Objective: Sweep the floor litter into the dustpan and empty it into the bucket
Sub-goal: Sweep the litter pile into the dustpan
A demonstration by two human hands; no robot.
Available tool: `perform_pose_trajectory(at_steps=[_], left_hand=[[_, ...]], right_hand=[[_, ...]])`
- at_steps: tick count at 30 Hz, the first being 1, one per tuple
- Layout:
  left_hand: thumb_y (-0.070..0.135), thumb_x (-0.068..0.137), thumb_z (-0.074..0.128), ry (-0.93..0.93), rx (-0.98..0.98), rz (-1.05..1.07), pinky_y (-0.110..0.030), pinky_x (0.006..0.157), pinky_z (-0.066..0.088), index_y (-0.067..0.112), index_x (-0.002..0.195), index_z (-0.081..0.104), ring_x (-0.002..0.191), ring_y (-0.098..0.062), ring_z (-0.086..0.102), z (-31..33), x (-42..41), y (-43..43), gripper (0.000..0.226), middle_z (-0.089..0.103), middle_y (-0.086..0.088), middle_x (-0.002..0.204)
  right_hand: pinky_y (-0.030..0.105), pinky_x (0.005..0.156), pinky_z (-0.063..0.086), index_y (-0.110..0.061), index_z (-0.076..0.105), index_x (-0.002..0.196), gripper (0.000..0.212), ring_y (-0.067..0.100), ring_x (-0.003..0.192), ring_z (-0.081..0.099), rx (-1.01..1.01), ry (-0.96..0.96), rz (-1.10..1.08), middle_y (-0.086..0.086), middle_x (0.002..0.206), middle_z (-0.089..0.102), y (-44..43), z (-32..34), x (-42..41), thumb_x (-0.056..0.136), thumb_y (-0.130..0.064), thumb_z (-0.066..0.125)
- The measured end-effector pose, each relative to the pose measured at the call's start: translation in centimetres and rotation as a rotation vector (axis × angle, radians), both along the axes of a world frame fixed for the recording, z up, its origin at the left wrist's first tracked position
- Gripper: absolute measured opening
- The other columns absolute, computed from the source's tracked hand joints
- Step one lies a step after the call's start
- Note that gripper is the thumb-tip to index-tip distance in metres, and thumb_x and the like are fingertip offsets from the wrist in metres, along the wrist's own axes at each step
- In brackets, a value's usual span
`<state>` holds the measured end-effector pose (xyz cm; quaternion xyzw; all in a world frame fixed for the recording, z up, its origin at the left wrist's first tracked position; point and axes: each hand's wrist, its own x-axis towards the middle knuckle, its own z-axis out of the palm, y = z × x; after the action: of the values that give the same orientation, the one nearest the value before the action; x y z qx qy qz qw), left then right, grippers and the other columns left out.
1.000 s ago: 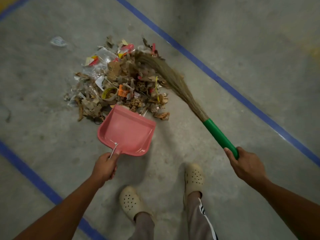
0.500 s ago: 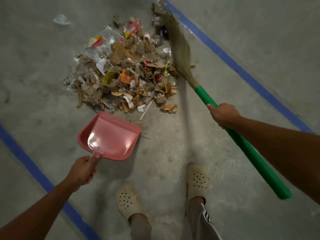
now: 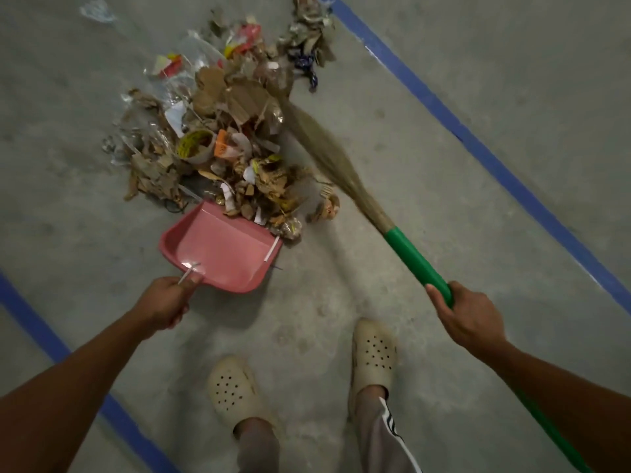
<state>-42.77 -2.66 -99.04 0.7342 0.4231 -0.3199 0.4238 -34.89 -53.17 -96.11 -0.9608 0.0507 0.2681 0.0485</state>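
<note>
The left hand (image 3: 167, 302) curls round the handle of the pink dustpan (image 3: 222, 247), whose front lip touches the near edge of the litter pile (image 3: 218, 141), with a few scraps lying on it. The right hand (image 3: 467, 319) grips the broom (image 3: 420, 264) by its green handle. Its straw bristles (image 3: 327, 158) lie blurred along the pile's right side. Everything rests on the grey concrete floor (image 3: 444, 199), which is crossed by blue tape lines (image 3: 478, 146).

Left hand (image 3: 166, 303), right hand (image 3: 469, 321): tight grips.
</note>
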Motion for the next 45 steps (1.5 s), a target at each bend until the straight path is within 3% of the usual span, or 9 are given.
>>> perform_pose_trajectory(at_steps=[5,8,11,19,27,33,37,40,45], left_hand=[[0.061,0.092,0.057,0.038,0.054,-0.024,-0.023,0.039,0.033,0.009,0.072,0.052,0.04,-0.018,0.041,-0.2,0.5,2.0,0.056,0.052,-0.01,0.051],[0.057,0.093,0.059,0.061,0.066,-0.048,-0.023,0.04,0.033,0.008,0.071,0.052,0.039,-0.019,0.041,-1.4,2.2,2.4,0.054,0.051,-0.01,0.051],[0.057,0.092,0.06,0.083,0.074,-0.054,-0.022,0.04,0.032,0.007,0.073,0.055,0.039,-0.018,0.039,-3.1,3.7,2.4,0.054,0.05,-0.01,0.052],[0.054,0.097,0.054,-0.021,0.06,-0.017,-0.017,0.036,0.03,0.008,0.078,0.054,0.032,-0.017,0.039,-6.4,6.1,-0.8,0.049,0.049,-0.014,0.059],[0.065,0.093,0.052,-0.164,-0.04,0.036,-0.027,0.038,0.034,0.01,0.076,0.056,0.038,-0.018,0.045,-6.1,4.4,-1.7,0.059,0.052,-0.007,0.051],[0.069,0.09,0.054,-0.188,-0.017,-0.049,-0.026,0.04,0.036,0.0,0.077,0.057,0.041,-0.022,0.046,-4.3,-0.1,0.7,0.07,0.054,-0.014,0.055],[0.067,0.089,0.054,-0.137,-0.002,-0.072,-0.026,0.044,0.037,-0.001,0.083,0.06,0.041,-0.02,0.046,-3.5,-2.7,3.2,0.069,0.055,-0.01,0.052],[0.068,0.088,0.054,-0.101,-0.005,-0.057,-0.026,0.043,0.037,0.001,0.081,0.06,0.041,-0.021,0.045,-3.4,-3.2,4.0,0.068,0.055,-0.009,0.052],[0.069,0.091,0.051,-0.11,-0.002,-0.023,-0.024,0.038,0.036,0.006,0.073,0.058,0.039,-0.02,0.046,-4.2,-1.5,1.6,0.066,0.054,-0.014,0.055]], right_hand=[[0.031,0.056,0.043,-0.013,0.056,0.081,0.06,0.024,0.059,0.055,-0.019,0.064,-0.218,0.01,0.07,0.06,1.3,-1.7,3.1,0.097,-0.066,0.034],[0.032,0.055,0.055,-0.008,0.056,0.081,0.064,0.025,0.058,0.064,0.04,0.167,-0.333,0.012,0.073,0.064,4.7,-4.8,5.4,0.099,-0.065,0.034],[0.041,0.065,0.061,-0.01,0.056,0.081,0.065,0.027,0.064,0.067,0.082,0.167,-0.255,0.012,0.078,0.065,8.7,-7.8,5.4,0.098,-0.068,0.033],[0.032,0.064,0.054,-0.019,0.06,0.091,0.06,0.021,0.07,0.063,0.153,0.231,0.053,0.004,0.08,0.064,15.8,-10.0,-1.3,0.096,-0.071,0.031],[0.034,0.057,0.056,-0.026,0.054,0.094,0.059,0.018,0.059,0.061,0.078,0.106,0.06,-0.002,0.067,0.059,10.5,-7.0,-5.6,0.091,-0.076,0.023],[0.026,0.047,0.043,-0.023,0.052,0.09,0.054,0.016,0.051,0.056,0.009,0.008,-0.064,0.0,0.06,0.057,4.5,-3.2,-6.5,0.092,-0.072,0.027],[0.026,0.047,0.038,-0.017,0.054,0.087,0.058,0.02,0.054,0.056,-0.047,0.052,-0.193,0.006,0.063,0.058,2.8,-2.7,-7.2,0.095,-0.068,0.028],[0.027,0.053,0.047,-0.014,0.056,0.08,0.065,0.019,0.057,0.059,-0.051,0.144,-0.267,0.006,0.066,0.06,3.7,-3.5,-8.3,0.095,-0.069,0.025],[0.027,0.052,0.046,-0.019,0.057,0.078,0.059,0.015,0.058,0.06,0.039,0.218,-0.207,0.001,0.066,0.061,8.4,-5.0,-9.2,0.097,-0.068,0.029]])
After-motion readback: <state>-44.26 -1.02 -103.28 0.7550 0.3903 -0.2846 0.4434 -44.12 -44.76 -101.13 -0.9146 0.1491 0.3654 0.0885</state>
